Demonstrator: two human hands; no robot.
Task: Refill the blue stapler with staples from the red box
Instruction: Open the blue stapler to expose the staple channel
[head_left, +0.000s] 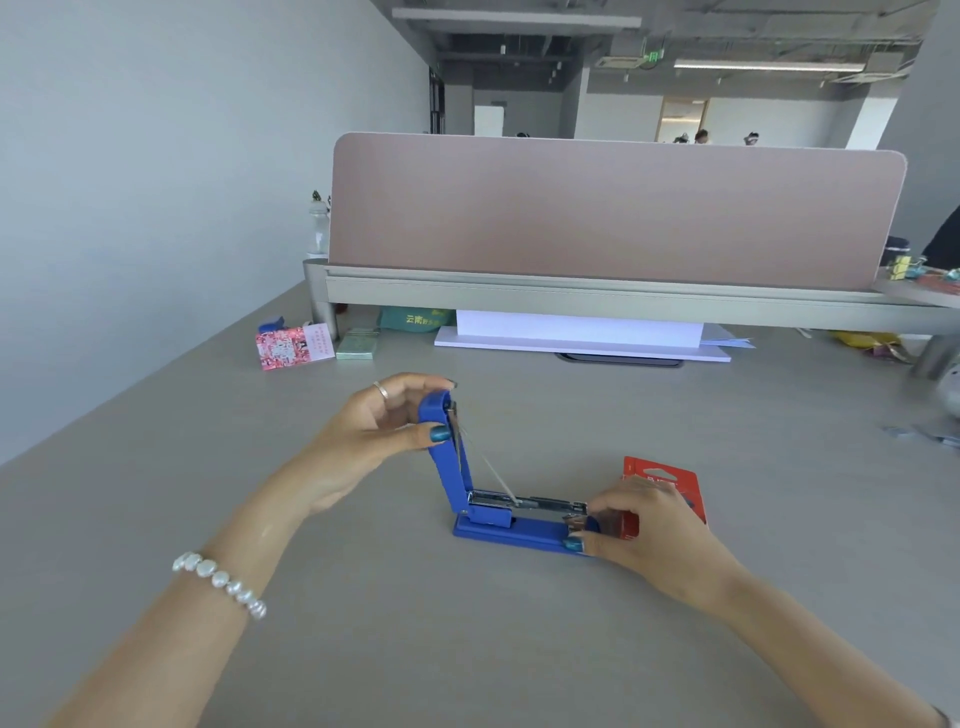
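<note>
While our left hand (387, 423) pinches the tip of the stapler's lid (451, 457) and keeps it swung up nearly upright, our right hand (631, 525) is curled at the front end of the metal channel (527, 505), fingertips closed down on something there; we cannot tell whether a strip of staples is under them, since the fingers hide it. The blue stapler (511, 535) sits flat on the grey desk (467, 649), roughly midway between our forearms, and the red box (670, 486) lies just behind the right hand, touching or nearly touching it. A thin spring rod runs from the raised lid down to the channel (it will pull the pusher forward once the lid drops). To do this step well, we judge the lid must stay fully back so the rod stays clear, the strip should sit legs down and level in the channel, and the base should not slide. Letting the lid snap shut on a crooked strip would likely jam it.
</note>
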